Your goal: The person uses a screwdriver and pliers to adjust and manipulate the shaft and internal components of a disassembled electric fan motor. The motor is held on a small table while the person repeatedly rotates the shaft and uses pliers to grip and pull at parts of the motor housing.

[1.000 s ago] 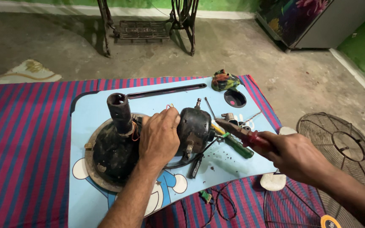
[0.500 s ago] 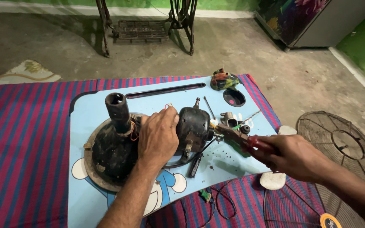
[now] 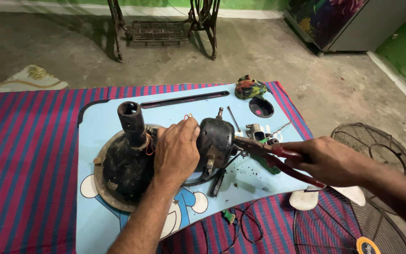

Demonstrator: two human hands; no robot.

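Both your hands are busy: left hand [image 3: 177, 150] clasps the black fan motor [image 3: 214, 141] on the blue worktop [image 3: 104, 117]; right hand [image 3: 330, 160] grips red-handled pliers [image 3: 271, 153] at its shaft.

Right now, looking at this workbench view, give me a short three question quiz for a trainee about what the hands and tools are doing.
1. True or false: the left hand rests on the dark round metal fan motor.
2. Which tool does the right hand hold: A red-handled pliers, B hammer, C paintbrush?
3. Fill in: the motor lies on a light ____ plastic board with a cartoon print.

Key: 1 true. 2 A, its tips at the motor's side. 3 blue.
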